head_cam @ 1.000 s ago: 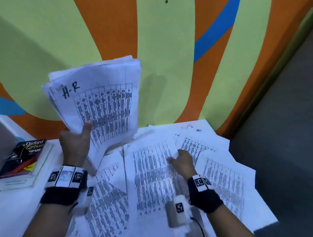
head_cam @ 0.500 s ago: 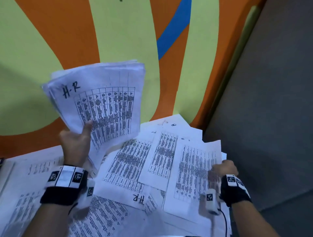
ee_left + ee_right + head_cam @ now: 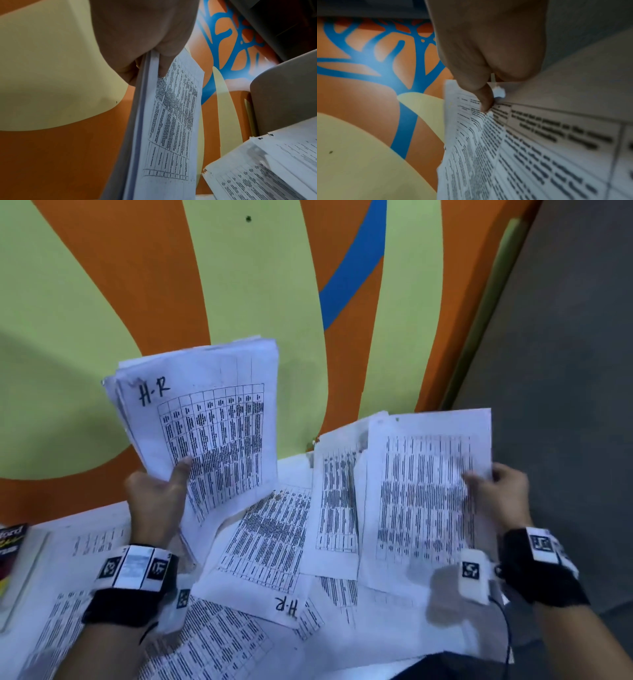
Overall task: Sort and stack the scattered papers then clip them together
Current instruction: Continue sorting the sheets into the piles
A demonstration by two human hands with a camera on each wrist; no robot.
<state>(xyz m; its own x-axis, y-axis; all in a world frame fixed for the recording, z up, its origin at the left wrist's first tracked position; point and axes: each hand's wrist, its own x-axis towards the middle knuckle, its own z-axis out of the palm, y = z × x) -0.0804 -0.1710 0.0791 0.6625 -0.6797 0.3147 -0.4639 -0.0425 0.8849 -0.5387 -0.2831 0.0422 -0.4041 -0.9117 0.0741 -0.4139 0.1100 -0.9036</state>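
My left hand [image 3: 157, 494] holds a stack of printed sheets [image 3: 205, 433] upright above the table, thumb on the front page marked "H-R"; in the left wrist view the same stack [image 3: 164, 121] is pinched edge-on by the hand [image 3: 154, 59]. My right hand [image 3: 493, 487] pinches the right edge of a single printed sheet [image 3: 424, 494] and holds it lifted at the right; the right wrist view shows the thumb [image 3: 485, 100] pressed on that sheet [image 3: 522, 148]. More scattered papers [image 3: 267, 542] lie overlapping on the white table [image 3: 58, 529] between my arms.
A book [image 3: 10, 546] lies at the table's left edge. An orange, green and blue painted wall [image 3: 239, 285] stands right behind the table. Grey floor [image 3: 565, 371] lies to the right past the table's edge.
My right hand has lifted the sheet it took at the right edge of the pile. The left hand still holds its stack upright. The view has shifted.
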